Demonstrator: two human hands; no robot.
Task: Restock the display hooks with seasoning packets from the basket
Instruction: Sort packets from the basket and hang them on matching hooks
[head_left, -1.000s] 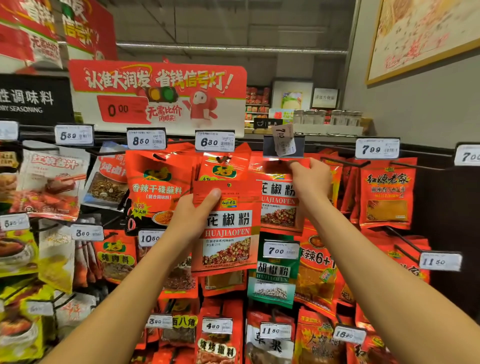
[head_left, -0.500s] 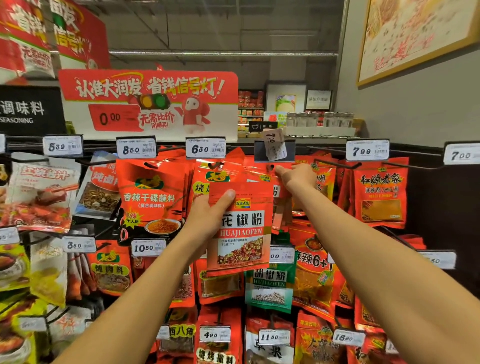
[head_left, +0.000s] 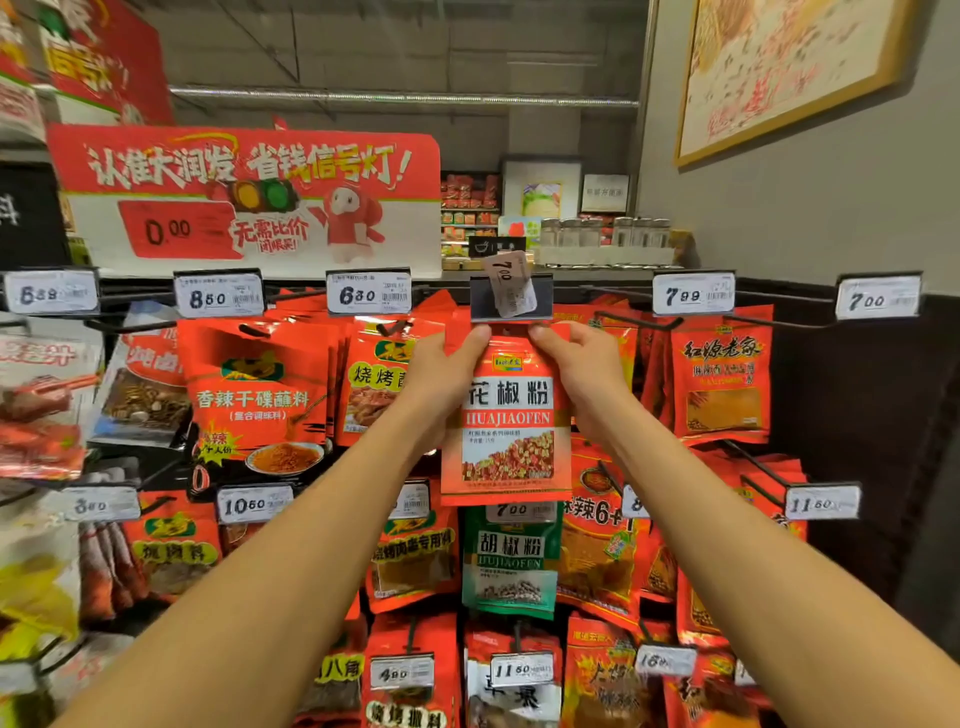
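Grey wall (head_left: 779, 218) flanks packet-hung display hooks (head_left: 639, 322).

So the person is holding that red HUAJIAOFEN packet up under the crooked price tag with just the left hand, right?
Not quite. The head view shows both hands on the red packet: the left hand and the right hand each pinch a top corner, under the crooked price tag.

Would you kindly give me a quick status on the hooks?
Both hands, left hand and right hand, pinch the pepper packet by its top. Loose price tag sits right above.
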